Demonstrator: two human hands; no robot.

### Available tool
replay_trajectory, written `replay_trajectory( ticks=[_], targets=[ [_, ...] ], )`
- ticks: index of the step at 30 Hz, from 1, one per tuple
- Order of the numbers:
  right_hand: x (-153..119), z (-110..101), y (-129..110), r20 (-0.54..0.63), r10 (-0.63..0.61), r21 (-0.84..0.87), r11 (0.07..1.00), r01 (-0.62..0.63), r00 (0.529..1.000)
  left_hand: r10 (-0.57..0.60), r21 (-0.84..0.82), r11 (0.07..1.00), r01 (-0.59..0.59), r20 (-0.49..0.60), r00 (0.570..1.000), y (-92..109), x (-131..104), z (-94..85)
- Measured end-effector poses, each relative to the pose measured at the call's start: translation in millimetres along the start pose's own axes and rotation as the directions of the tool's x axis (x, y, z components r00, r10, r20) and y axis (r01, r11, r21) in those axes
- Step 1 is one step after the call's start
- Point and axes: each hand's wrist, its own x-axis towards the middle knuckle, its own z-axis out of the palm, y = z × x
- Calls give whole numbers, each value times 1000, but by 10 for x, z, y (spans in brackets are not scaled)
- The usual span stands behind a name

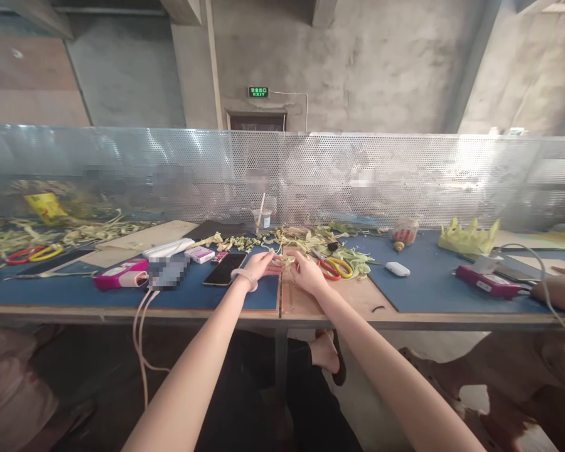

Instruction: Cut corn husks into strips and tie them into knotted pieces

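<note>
Pale leaf strip piece [285,260], small and partly hidden, sits between both hands above the seam where the blue mat [433,282] meets the wooden board [353,295], near the front edge of the workbench [263,312]. Left hand [260,266]: fingers drawn narrow, tips pinching the piece; a light band circles the wrist. Right hand [307,274]: fingers likewise curled close, tips meeting the same piece from the other side. Both forearms reach forward from the bottom of the view.

Surroundings: a heap of leaf strips [324,242] lies just behind the hands. Red-and-yellow scissors [333,268] rest just right of the right hand, touching the heap. A dark phone [225,269] lies flat just left of the left hand. A white oval case [398,269] sits apart to the right. A pink box [120,274] lies further left, a second pink box [488,281] far right. A plastic cup with straw [262,218] stands against the perforated metal screen [358,179]. A second pair of scissors [34,253] lies at far left among more strips. Another person's arm [558,294] rests on the bench at the right edge.

Count: scissors, two; pink boxes, two; phone, one; cup, one.
</note>
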Motion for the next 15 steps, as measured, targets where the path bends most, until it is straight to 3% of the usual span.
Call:
replay_trajectory(
  ticks=[6,11,15],
  targets=[
    [-29,-23,-55,-7,33,126,992,-31,999,25,-38,999,-26,-30,999,-10,16,-9],
    [-23,2,-26,90,-19,91,996,10,996,43,-63,997,-46,-51,998,-42,43,-21],
    [3,46,33,43,-37,50,998,35,998,42,-79,996,-45,-37,998,-75,68,-32]
  ],
)
